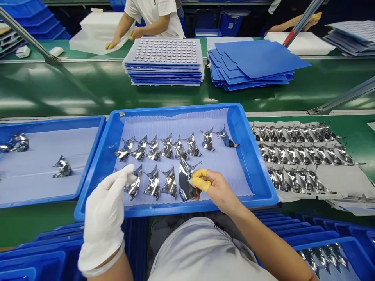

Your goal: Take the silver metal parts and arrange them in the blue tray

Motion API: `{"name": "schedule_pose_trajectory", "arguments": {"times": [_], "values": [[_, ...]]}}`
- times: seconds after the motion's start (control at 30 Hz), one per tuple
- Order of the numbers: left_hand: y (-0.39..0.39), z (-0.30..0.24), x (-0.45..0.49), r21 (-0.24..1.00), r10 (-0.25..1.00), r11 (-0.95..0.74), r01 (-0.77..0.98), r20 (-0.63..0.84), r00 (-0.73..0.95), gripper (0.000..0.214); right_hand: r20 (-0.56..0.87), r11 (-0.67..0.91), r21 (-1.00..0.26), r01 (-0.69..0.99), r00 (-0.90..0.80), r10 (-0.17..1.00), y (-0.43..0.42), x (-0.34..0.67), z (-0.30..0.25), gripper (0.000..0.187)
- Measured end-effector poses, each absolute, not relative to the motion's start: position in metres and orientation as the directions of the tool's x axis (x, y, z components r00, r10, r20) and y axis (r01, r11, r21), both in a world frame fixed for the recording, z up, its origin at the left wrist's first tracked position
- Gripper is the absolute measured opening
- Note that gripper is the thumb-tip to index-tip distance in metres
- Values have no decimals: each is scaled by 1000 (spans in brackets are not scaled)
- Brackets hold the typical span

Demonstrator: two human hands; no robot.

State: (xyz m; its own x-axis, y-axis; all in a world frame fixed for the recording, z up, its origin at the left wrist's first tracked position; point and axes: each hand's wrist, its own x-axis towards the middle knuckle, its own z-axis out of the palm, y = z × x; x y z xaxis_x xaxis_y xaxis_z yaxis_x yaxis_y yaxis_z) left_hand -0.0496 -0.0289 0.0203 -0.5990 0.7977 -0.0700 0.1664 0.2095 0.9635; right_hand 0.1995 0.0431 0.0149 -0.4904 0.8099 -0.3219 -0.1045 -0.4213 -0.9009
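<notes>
Here, a yellow-cotted right hand (pixel 213 187) clamps a crumpled silver foil piece (pixel 185 181) inside a blue plastic tray (pixel 175 110) holding rows of foil, while a white-gloved left hand (pixel 103 212) hovers nearby, fingers together.

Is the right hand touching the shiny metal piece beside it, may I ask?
Touching: the head view shows the right hand pinching the shiny metal piece.

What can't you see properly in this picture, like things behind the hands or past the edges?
Head view only:
The shiny metal piece: one end hidden by the right hand.
The next shiny piece: tip hidden by the white-gloved left hand.
The co-worker: head cut off by the top edge.
The blue tray at bottom right: cut off by the bottom and right edges.
</notes>
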Motion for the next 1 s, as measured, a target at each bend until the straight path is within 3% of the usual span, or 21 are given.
{"name": "schedule_pose_trajectory", "arguments": {"times": [0.1,0.23,0.43,0.53,0.6,0.67,0.73,0.8,1.0], "values": [[-41,6,-45,904,764,254,344,31,-644,27,-295,-408,-903,-137,-492,819,39,189,19,21],[-53,-17,-50,730,814,16,683,387,-433,25,-319,-419,-898,-133,-458,830,35,179,25,20],[-65,-37,-59,542,767,-210,814,608,-206,36,-339,-420,-901,-106,-430,836,33,165,24,21],[-66,-46,-58,452,721,-211,867,671,-174,41,-306,-310,-949,61,-419,855,38,167,17,20],[-65,-51,-56,393,687,-176,903,706,-174,42,-299,-178,-935,308,-407,863,44,171,14,19],[-64,-55,-55,352,657,-150,924,734,-172,44,-332,-27,-774,633,-368,869,48,174,13,18],[-62,-58,-54,340,643,-138,930,745,-176,44,-370,80,-526,847,-312,875,51,172,14,19],[-61,-58,-53,327,635,-121,937,751,-180,41,-384,128,-361,924,-273,882,53,165,14,19],[-58,-56,-52,268,626,-138,954,769,-125,39,-405,164,-195,967,-231,884,55,139,0,23]]}}
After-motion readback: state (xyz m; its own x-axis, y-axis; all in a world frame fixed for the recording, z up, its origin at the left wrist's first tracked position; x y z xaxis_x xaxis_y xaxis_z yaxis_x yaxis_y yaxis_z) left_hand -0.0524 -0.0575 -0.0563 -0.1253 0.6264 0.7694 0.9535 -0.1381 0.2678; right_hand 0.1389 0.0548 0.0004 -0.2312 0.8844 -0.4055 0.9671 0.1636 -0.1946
